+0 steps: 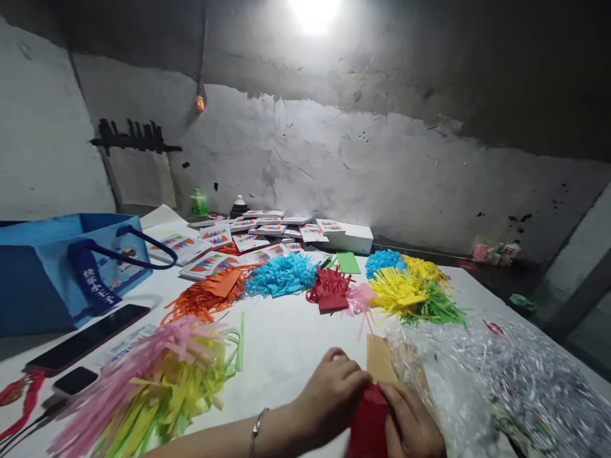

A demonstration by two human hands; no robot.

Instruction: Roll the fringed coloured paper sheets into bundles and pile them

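Note:
A piece of red paper (pixel 370 420) is gripped between my two hands at the front of the white table (pixel 281 340). My left hand (pixel 331 394), with a silver bracelet at the wrist, closes on its left side. On its right edge, the fingers of my right hand (pixel 413 416) press against the paper. The paper's lower part runs out of view. Just beyond lies a piece of brown card (pixel 379 359), partly under clear plastic wrap (pixel 415 362).
Fringed paper bundles in orange (pixel 207 296), blue (pixel 281 275), dark red (pixel 331 289) and yellow (pixel 398 289) line the middle. Pink and yellow-green strips (pixel 167 375), a phone (pixel 88 337) and a blue bag (pixel 38 273) are left. Silver tinsel (pixel 539 381) covers the right. Printed packets (pixel 252 242) are stacked behind.

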